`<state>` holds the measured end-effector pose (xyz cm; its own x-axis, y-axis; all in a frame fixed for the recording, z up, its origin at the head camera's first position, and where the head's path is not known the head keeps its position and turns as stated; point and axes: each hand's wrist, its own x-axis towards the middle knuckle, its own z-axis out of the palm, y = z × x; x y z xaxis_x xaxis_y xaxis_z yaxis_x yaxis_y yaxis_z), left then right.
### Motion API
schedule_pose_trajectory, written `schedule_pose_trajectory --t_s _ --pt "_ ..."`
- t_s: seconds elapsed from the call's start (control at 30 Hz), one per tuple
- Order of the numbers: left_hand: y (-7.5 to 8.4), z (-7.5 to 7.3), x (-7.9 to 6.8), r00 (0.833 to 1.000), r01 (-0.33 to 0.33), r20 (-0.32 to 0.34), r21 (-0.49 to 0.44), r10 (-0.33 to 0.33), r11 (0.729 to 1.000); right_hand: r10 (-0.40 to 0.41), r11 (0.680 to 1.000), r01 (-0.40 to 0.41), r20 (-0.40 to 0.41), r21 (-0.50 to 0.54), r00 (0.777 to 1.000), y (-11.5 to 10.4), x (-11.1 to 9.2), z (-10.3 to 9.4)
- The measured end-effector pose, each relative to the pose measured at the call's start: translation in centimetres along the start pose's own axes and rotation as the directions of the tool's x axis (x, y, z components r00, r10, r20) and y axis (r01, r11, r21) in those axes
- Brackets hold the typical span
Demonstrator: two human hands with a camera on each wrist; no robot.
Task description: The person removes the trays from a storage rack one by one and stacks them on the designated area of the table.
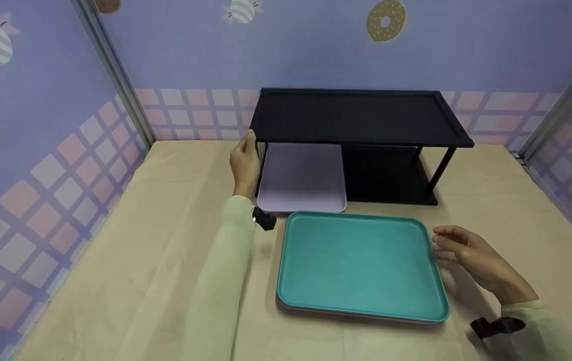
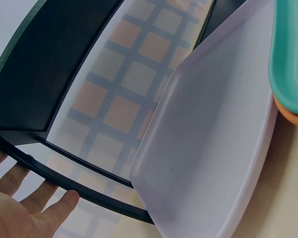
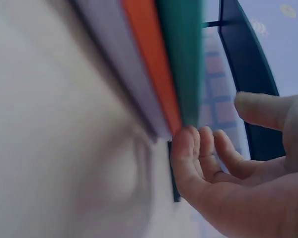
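Observation:
A black two-tier rack (image 1: 361, 118) stands by the back wall, with a lilac tray (image 1: 303, 178) on the left of its lower shelf, front edge sticking out. My left hand (image 1: 246, 165) is at the rack's left side, its fingers (image 2: 57, 210) extended against the dark side bar. In front of the rack lies a stack of trays: a teal tray (image 1: 361, 265) on top, an orange tray (image 3: 151, 59) under it and a lilac one (image 3: 114, 54) at the bottom. Beside the stack's right edge is my right hand (image 1: 481, 260), fingers loosely bent, fingertips right at the edge, thumb apart.
The lower shelf's bare black right part (image 1: 384, 175) lies beside the lilac tray. A rack post (image 1: 439, 173) rises at the front right corner. Printed wall panels (image 1: 316, 45) enclose the wooden-looking tabletop (image 1: 165, 240) at the back and sides.

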<state>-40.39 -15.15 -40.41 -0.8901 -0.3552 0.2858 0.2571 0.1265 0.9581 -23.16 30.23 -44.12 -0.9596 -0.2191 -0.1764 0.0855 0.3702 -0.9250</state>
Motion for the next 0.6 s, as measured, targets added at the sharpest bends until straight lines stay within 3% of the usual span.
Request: schedule_pose_trajectory --t_s 0.1,0.2,0.37,0.6 --pt "0.0 0.1 -0.1 1.0 -0.005 -0.005 -0.003 0.005 1.0 -0.038 0.998 0.039 -0.029 0.039 0.999 -1.4 0.8 0.3" --pt "-0.1 0.1 -0.2 1.0 -0.004 -0.005 0.002 0.004 1.0 -0.064 0.995 0.064 -0.002 0.078 0.998 -3.0 2.0 1.2" --pt "-0.2 0.1 -0.3 1.0 -0.007 -0.006 0.007 0.007 1.0 -0.046 0.992 0.04 0.053 0.123 0.998 -5.2 5.0 3.6" --pt "-0.1 -0.1 -0.2 0.999 -0.012 -0.03 0.0 0.012 1.0 -0.009 0.986 0.002 0.042 0.166 0.999 -7.6 9.4 7.4"
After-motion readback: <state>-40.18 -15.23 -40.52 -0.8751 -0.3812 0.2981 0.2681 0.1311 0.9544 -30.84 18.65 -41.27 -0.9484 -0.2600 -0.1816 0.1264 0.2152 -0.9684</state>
